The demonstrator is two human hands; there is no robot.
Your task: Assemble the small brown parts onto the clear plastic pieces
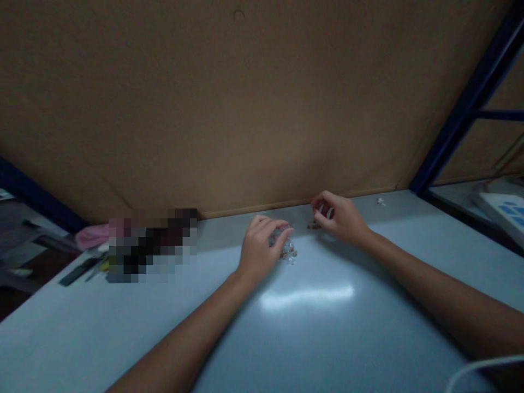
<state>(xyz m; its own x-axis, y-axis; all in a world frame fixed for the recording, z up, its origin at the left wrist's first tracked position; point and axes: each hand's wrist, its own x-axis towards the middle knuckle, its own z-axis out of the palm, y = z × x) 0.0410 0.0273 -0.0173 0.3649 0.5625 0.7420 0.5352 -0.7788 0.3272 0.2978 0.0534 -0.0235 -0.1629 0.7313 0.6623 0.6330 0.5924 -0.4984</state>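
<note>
A small heap of clear, glittery pieces [289,252] lies on the pale table, with a few brownish bits in it. My left hand [261,245] curves around the heap's left side, thumb and fingers apart, touching the pieces; whether it grips any is hard to see. To the right, my right hand [336,218] is held just above the table with thumb and fingertips curled toward each other. Anything between those fingertips is too small to make out. Several small brown pieces [313,225] lie on the table beside the right fingertips.
A brown board wall [262,120] rises behind the table [123,333]. At the left are a pink cloth [93,236], a dark flat item [78,272] and a blurred-out area. Small white bits [381,201] lie at back right, near a blue frame [448,134].
</note>
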